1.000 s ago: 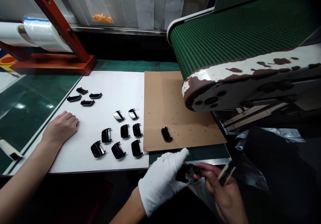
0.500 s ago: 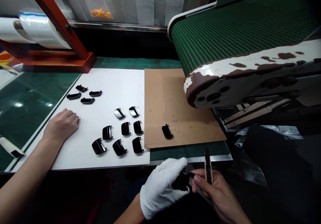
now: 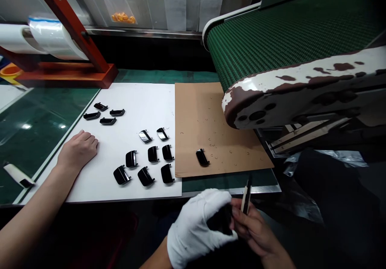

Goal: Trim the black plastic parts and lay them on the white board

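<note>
My left hand [image 3: 196, 226], in a white glove, is closed around a glossy black plastic part [image 3: 221, 220] just off the table's front edge. Bare fingers of my right hand [image 3: 256, 228] meet the near end of that part, while the same hand grips a utility knife [image 3: 246, 200] with its tip pointing up. One similar black part [image 3: 202, 157] lies on the brown cardboard [image 3: 223, 116]. Several more black parts [image 3: 146, 176] are spread over the white sheet [image 3: 144, 100], some with small prongs along one side.
Another person's arm [image 3: 76, 152] rests on the white sheet at left, near a white-handled tool [image 3: 18, 175]. A green conveyor belt [image 3: 271, 40] overhangs the cardboard. Rolls of clear film [image 3: 57, 37] hang on an orange-red stand [image 3: 66, 74]. Tiny dark shavings dot the cardboard.
My right hand has moved in closer to my gloved hand, and the utility knife has tilted. The view has shifted slightly; the parts on the table lie as before.
</note>
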